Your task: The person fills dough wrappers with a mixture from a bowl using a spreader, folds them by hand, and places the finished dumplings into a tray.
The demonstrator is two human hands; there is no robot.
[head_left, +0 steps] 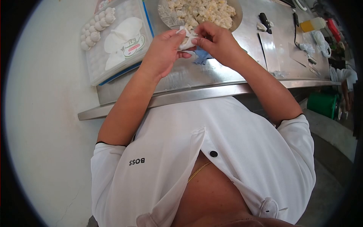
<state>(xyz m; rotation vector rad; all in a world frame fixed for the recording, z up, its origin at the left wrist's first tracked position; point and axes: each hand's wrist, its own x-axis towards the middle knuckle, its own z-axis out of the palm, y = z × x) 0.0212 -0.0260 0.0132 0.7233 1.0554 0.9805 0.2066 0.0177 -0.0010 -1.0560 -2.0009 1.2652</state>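
Over the near edge of the filling bowl, my left hand [162,51] and my right hand [219,41] pinch a white dough wrapper [186,44] between them. Folds and fingers hide most of its inside. The metal bowl [238,13] holds a chunky pale filling [204,13]. A blue cloth [203,57] lies on the steel table just below my hands. To my left, rows of small white dumplings [99,25] sit on a translucent plastic box [94,64], beside a white plastic bag [124,38] with a green and red label.
The steel table [211,73] ends in a raised front edge near my body. A black-handled knife [264,20], a wide metal blade [268,51] and a bottle of yellow liquid [313,24] lie to the right. Beyond the table's right end stands a green bucket [322,105].
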